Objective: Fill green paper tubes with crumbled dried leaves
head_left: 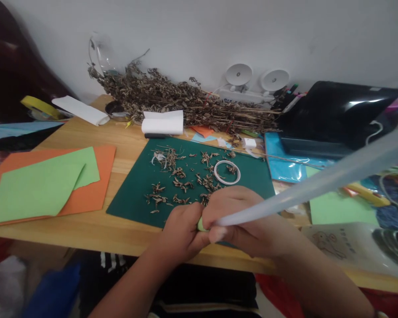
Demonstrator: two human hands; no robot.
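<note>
My left hand [181, 232] and my right hand [239, 216] meet at the near edge of a dark green cutting mat [132, 194]. Both are closed around a small pale green piece [201, 226], most of it hidden by the fingers. A long translucent pale strip [318, 183] runs from my right hand's fingers up toward the right edge of the view. Dried plant bits [182, 181] lie scattered over the mat, and a ring of tape [227, 172] sits among them.
Orange and green paper sheets [49, 181] lie at the left of the wooden table [96, 229]. A dried plant bundle [185, 99] lies along the wall. White paper rolls [162, 123], a black bag [334, 110], blue plastic [285, 168] and green paper [338, 207] crowd the right.
</note>
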